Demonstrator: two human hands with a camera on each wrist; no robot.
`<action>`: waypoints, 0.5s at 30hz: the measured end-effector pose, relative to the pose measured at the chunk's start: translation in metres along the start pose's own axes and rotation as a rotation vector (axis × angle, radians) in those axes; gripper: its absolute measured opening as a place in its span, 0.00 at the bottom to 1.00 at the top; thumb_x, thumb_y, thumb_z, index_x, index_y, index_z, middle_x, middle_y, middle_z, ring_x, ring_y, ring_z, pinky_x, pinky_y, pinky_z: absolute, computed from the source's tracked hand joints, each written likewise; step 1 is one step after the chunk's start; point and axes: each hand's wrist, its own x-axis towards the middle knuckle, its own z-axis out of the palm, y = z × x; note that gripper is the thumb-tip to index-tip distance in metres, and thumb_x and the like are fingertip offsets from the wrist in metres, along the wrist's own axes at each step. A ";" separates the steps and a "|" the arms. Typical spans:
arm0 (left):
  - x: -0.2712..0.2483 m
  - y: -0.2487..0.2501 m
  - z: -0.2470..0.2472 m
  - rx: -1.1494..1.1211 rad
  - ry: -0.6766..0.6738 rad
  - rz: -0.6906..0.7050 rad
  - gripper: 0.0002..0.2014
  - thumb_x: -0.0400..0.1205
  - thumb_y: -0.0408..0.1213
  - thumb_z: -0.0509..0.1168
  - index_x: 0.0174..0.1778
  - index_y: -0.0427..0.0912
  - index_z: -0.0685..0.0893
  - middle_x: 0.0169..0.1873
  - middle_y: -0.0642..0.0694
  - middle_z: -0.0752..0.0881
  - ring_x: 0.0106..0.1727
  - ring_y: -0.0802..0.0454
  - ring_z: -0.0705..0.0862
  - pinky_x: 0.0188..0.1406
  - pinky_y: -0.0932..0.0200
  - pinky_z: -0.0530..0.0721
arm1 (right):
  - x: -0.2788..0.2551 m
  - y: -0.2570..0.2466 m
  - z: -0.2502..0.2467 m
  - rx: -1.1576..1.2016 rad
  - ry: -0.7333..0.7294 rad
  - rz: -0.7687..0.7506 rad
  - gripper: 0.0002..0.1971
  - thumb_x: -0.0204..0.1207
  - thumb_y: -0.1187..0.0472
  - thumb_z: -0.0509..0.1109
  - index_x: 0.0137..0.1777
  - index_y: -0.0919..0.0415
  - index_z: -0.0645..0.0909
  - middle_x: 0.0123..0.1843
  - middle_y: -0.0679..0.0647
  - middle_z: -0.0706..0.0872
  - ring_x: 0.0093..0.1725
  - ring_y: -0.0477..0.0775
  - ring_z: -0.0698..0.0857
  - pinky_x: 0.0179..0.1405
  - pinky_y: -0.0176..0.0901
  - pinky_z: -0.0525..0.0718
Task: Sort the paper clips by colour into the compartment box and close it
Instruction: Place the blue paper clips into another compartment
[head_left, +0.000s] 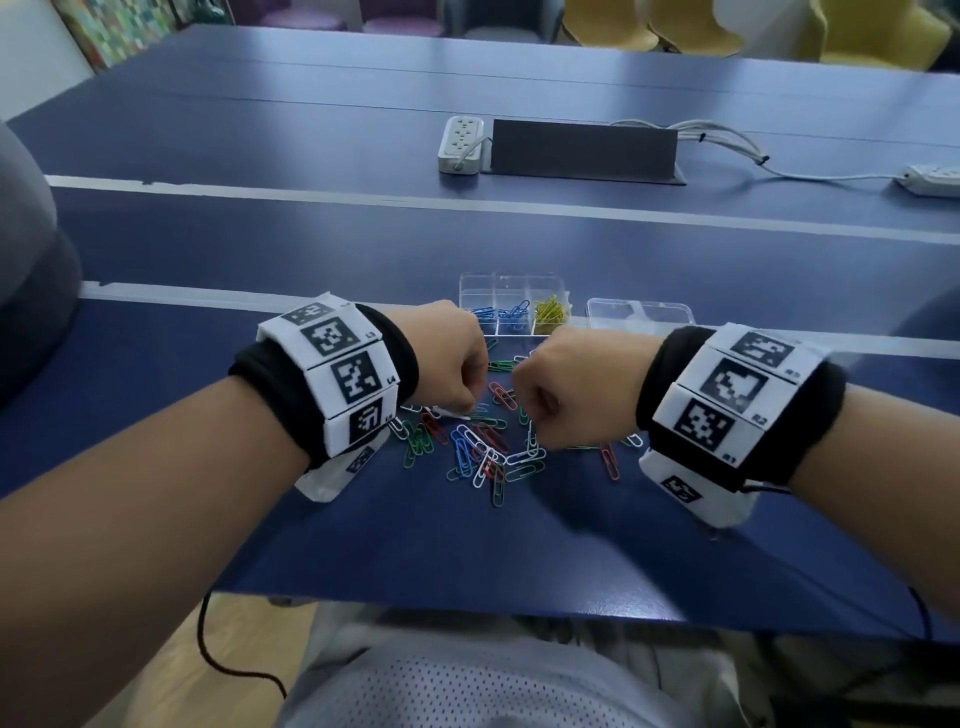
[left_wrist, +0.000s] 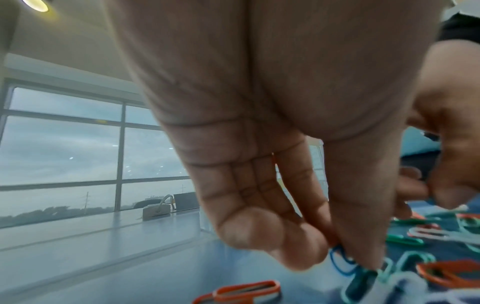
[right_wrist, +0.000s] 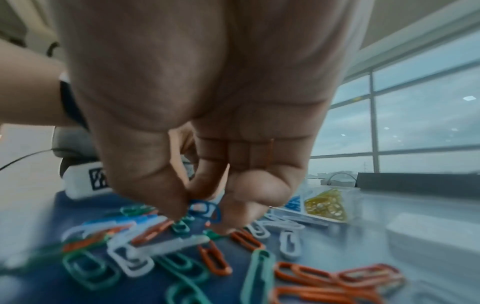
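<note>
A pile of red, green, white and blue paper clips lies on the blue table between my hands. My left hand curls over the pile's left side; in the left wrist view its thumb and fingers pinch a blue paper clip just above the table. My right hand curls over the pile's right side and pinches another blue paper clip. Behind the hands stands the clear compartment box, holding blue clips and yellow clips. Its clear lid lies open to the right.
A white power strip and a dark grey cable flap sit at the table's middle, with a second power strip far right. The table's front edge runs just below my forearms. Yellow chairs stand beyond the far side.
</note>
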 end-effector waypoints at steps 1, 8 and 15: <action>-0.002 -0.001 0.000 -0.013 0.007 -0.002 0.02 0.74 0.40 0.70 0.36 0.49 0.88 0.27 0.57 0.82 0.35 0.58 0.81 0.44 0.58 0.84 | 0.001 -0.003 -0.002 0.030 0.038 0.001 0.01 0.68 0.57 0.69 0.39 0.50 0.81 0.30 0.46 0.79 0.36 0.53 0.77 0.37 0.38 0.77; -0.012 -0.017 -0.003 -0.087 0.097 -0.037 0.10 0.78 0.34 0.63 0.51 0.50 0.84 0.34 0.56 0.80 0.38 0.54 0.77 0.41 0.66 0.71 | 0.017 -0.037 -0.002 0.158 0.094 -0.005 0.13 0.77 0.63 0.61 0.48 0.60 0.88 0.42 0.55 0.88 0.39 0.56 0.77 0.44 0.42 0.83; -0.021 -0.027 0.000 -0.179 0.157 -0.088 0.08 0.78 0.32 0.62 0.44 0.51 0.82 0.32 0.55 0.82 0.27 0.67 0.75 0.29 0.73 0.72 | 0.026 -0.060 0.002 0.069 0.066 0.080 0.11 0.72 0.56 0.73 0.45 0.65 0.83 0.29 0.51 0.63 0.38 0.59 0.74 0.39 0.43 0.74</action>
